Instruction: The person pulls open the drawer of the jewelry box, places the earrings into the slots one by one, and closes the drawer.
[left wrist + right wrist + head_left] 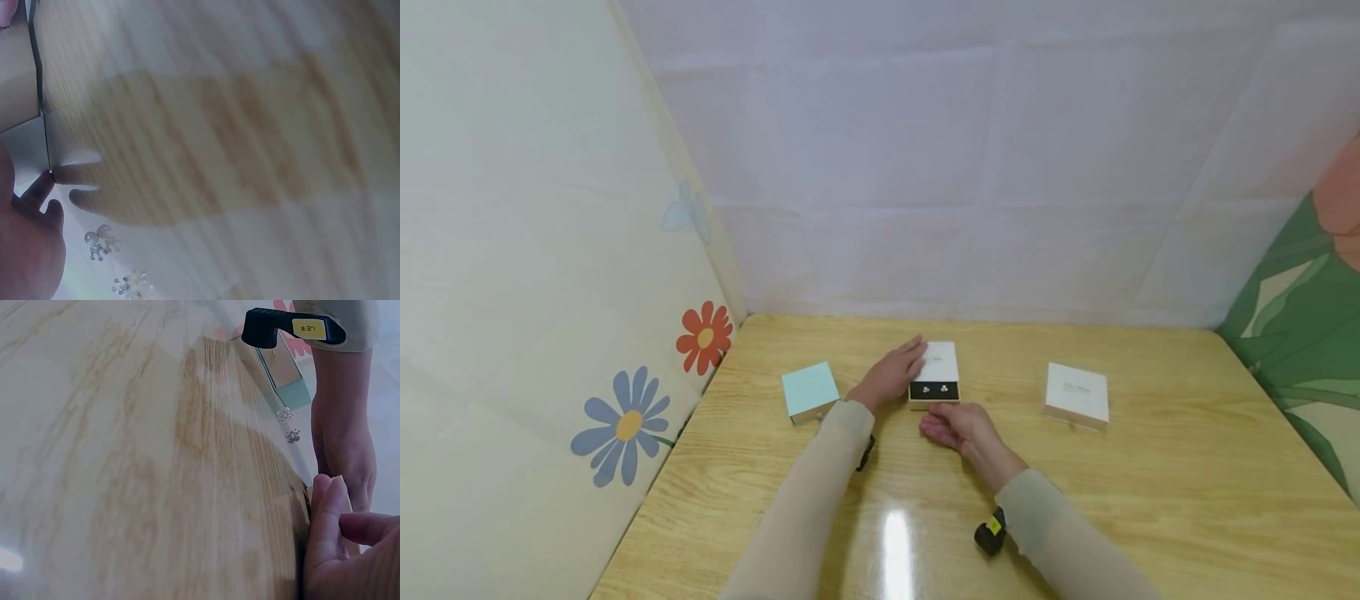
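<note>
A white drawer-style jewelry box [941,362] lies in the middle of the table, its drawer partly out at the front. Inside the drawer, a black insert [953,391] holds a pair of small sparkly earrings. My left hand [891,375] rests along the box's left side, its fingers extended over the edge of the lid. At the drawer front, my right hand [958,429] has curled fingers; in the right wrist view, thumb and fingers pinch the drawer's pale front edge [347,503]. Loose earrings [100,239] with pearls and clear stones lie beside my left hand.
A light teal box [810,388] sits to the left, near my left forearm. Another white box [1077,392] is on the right side of the wooden table [1187,467]. Fabric backdrops [865,150] hang along the back and sides.
</note>
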A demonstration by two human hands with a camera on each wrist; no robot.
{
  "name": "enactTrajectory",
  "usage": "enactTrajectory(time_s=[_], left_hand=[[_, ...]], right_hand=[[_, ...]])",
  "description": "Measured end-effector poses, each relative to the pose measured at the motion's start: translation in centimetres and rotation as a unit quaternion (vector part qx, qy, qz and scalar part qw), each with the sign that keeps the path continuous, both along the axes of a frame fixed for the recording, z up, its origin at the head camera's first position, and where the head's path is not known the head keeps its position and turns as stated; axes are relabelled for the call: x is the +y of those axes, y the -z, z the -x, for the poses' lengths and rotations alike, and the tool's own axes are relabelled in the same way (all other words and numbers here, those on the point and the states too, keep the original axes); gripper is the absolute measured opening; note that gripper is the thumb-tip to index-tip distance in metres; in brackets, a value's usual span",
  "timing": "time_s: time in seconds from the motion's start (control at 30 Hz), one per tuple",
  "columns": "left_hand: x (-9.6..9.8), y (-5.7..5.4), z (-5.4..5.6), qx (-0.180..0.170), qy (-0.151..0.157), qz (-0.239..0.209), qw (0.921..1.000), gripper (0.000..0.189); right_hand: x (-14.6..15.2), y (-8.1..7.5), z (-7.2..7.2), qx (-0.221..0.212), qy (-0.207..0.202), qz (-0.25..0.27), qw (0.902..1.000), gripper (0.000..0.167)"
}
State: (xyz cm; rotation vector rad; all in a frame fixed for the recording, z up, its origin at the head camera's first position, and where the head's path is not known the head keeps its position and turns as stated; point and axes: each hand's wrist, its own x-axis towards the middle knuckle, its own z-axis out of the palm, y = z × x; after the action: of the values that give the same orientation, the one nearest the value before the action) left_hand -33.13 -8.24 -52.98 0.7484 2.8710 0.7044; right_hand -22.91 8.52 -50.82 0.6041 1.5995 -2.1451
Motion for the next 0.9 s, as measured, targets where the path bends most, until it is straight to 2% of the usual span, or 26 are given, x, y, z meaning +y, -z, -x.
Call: enactTrajectory(time_s=[0.53,0.9], left_hand=[[-0.01,0.04,-0.09,0.003,0.004,0.003,1.0,0.054],[0.01,-0.52,-0.43,-0.002,0.007,0.004,1.0,0.054]], right_hand=[[-0.2,-0.2,0.32,0.0,0.002,0.004,1.0,0.018],[-0.19,-0.21,0.87,0.0,0.007,0.008,0.9999,0.019]])
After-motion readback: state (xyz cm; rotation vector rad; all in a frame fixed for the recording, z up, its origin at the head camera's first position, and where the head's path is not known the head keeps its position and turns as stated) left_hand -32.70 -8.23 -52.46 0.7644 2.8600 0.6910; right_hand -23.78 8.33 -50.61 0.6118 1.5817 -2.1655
